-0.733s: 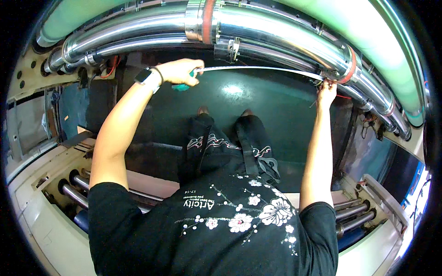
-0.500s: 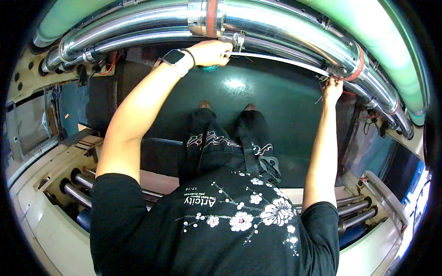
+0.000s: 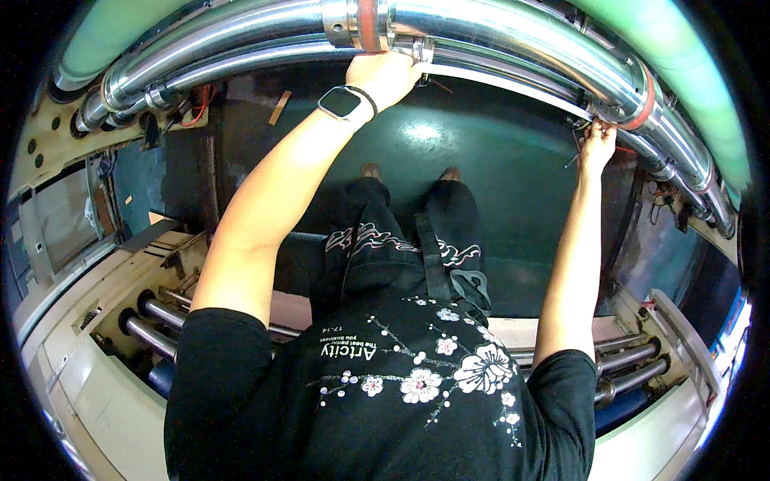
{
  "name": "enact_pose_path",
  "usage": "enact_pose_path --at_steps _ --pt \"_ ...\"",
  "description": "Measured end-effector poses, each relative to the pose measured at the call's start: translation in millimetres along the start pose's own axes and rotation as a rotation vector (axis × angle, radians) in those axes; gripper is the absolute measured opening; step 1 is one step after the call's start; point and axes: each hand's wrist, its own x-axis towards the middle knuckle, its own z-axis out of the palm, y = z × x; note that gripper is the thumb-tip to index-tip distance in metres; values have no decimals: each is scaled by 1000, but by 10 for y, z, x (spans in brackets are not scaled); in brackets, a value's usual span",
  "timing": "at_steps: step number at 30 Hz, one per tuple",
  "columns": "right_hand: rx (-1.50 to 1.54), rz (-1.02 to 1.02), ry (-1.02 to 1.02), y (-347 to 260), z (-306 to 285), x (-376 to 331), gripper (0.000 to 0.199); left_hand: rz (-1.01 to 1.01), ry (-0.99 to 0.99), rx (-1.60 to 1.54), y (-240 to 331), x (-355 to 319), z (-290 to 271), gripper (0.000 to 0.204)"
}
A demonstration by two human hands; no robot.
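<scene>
A pale tape-measure blade [image 3: 507,83] stretches between my two hands, along the underside of the shiny metal shaft [image 3: 497,38]. My left hand [image 3: 383,78] is closed around the tape measure's body, just below a metal collar with a red band [image 3: 367,26]; the body itself is hidden by the hand. At the blade's other end, my right hand [image 3: 597,147] pinches the tape with its fingertips, close under a second red-banded collar [image 3: 644,98]. A thinner shaft [image 3: 265,68] runs beneath the thick one.
Light green rollers [image 3: 674,56] lie beyond the shafts. Frame walls [image 3: 50,136] hold the shaft ends. Red wires [image 3: 204,104] hang at the left. Behind me on both sides are machine units with metal rollers [image 3: 152,333]. I stand on a dark green floor [image 3: 425,192].
My left hand has turned and risen toward the collar, so the teal tape-measure body no longer shows. The blade now looks straighter and lies nearer the shaft. My right hand keeps its pinch by the right collar.
</scene>
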Motion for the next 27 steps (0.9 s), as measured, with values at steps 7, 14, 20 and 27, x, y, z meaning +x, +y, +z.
enact_pose_path --at_steps 7,14,20,27 --pt "17 7 -16 -27 16 -24 9 -12 40 71 25 24 56 40" --pt "19 8 -23 -13 5 -10 7 66 48 4 -34 34 54 38" --pt "30 8 -32 17 -9 18 7 92 3 -25 -50 48 56 40" --pt "73 5 -64 5 -8 -6 6 252 -366 -94 -204 -42 -88 46"
